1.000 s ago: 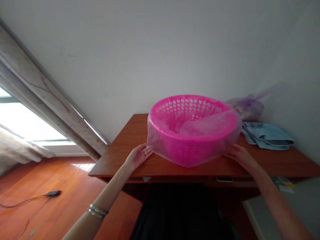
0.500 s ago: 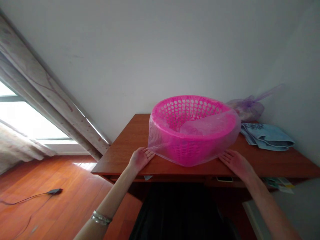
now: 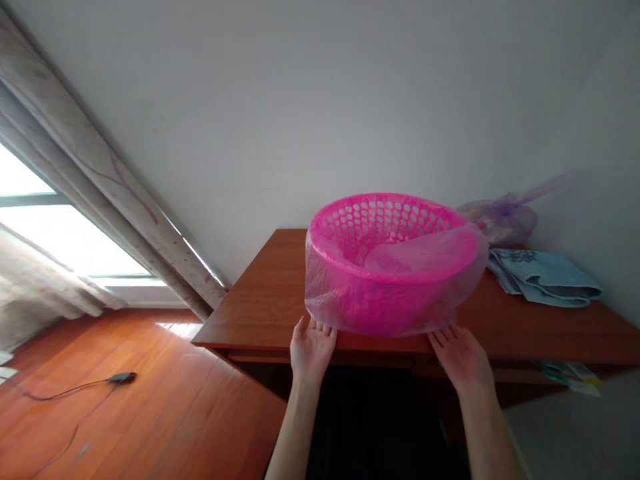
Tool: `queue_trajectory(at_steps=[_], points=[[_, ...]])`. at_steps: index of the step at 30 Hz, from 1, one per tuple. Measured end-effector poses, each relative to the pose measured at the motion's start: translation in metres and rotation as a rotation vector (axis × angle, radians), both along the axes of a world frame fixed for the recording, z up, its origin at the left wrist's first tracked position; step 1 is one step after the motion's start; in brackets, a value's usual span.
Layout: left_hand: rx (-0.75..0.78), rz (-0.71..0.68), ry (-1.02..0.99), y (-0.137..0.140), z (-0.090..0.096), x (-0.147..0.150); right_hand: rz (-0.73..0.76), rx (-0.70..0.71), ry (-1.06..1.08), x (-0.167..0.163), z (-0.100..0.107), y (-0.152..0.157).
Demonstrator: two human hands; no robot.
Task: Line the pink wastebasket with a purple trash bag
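A bright pink plastic basket [image 3: 385, 300] with a holed wall stands on the wooden desk near its front edge. Thin clear plastic film [image 3: 320, 293] covers its front and sides and sags across part of the opening. At the front left, my left hand [image 3: 313, 350] lies palm up with fingers stretched out, their tips at the lower edge of the film. My right hand [image 3: 463, 357] does likewise at the front right, palm up and fingers spread. Whether the fingertips reach beneath the basket cannot be made out.
The wooden desk [image 3: 255, 287] stands against a pale wall. Folded light-blue cloth [image 3: 550, 277] and a knotted purple bag [image 3: 500, 220] lie to the right. Papers [image 3: 573, 377] stick out below the desk top. A black plug with a cord [image 3: 123, 378] lies on the floor at left.
Both hands have moved inward and nearer to me along the basket's front, from its sides to the film's lower edge. The whole view has shifted slightly.
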State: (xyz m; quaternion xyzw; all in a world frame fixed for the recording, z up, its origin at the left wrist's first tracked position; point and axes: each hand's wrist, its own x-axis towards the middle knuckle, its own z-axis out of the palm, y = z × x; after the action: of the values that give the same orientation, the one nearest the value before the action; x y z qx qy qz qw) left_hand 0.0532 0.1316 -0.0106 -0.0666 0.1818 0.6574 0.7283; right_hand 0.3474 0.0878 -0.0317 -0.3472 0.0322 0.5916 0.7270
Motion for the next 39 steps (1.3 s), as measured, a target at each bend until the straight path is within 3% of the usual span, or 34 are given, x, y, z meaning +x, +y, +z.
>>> queue_trajectory(at_steps=[6, 11, 18, 23, 29, 36, 39], points=[[0.024, -0.023, -0.035, -0.005, -0.004, 0.0, 0.053, 0.052, -0.013, -0.001, -0.001, -0.002], [0.042, -0.063, -0.027, -0.012, -0.004, -0.003, 0.199, 0.093, -0.036, -0.001, 0.004, -0.013], [0.097, -0.076, -0.004, -0.026, 0.008, -0.001, 0.202, 0.178, -0.131, -0.004, 0.028, -0.03], [0.22, -0.129, 0.068, -0.023, 0.045, 0.007, 0.21, 0.371, -0.169, -0.012, 0.07, -0.028], [0.342, -0.21, 0.258, -0.012, 0.099, 0.015, 0.109, 0.399, -0.528, -0.017, 0.123, -0.009], [0.547, -0.092, 0.425, 0.004, 0.142, 0.003, 0.043, 0.627, -0.565, -0.018, 0.171, -0.006], [0.564, -0.088, 0.471, 0.015, 0.164, -0.012, 0.064, 0.639, -0.694, -0.009, 0.185, -0.001]])
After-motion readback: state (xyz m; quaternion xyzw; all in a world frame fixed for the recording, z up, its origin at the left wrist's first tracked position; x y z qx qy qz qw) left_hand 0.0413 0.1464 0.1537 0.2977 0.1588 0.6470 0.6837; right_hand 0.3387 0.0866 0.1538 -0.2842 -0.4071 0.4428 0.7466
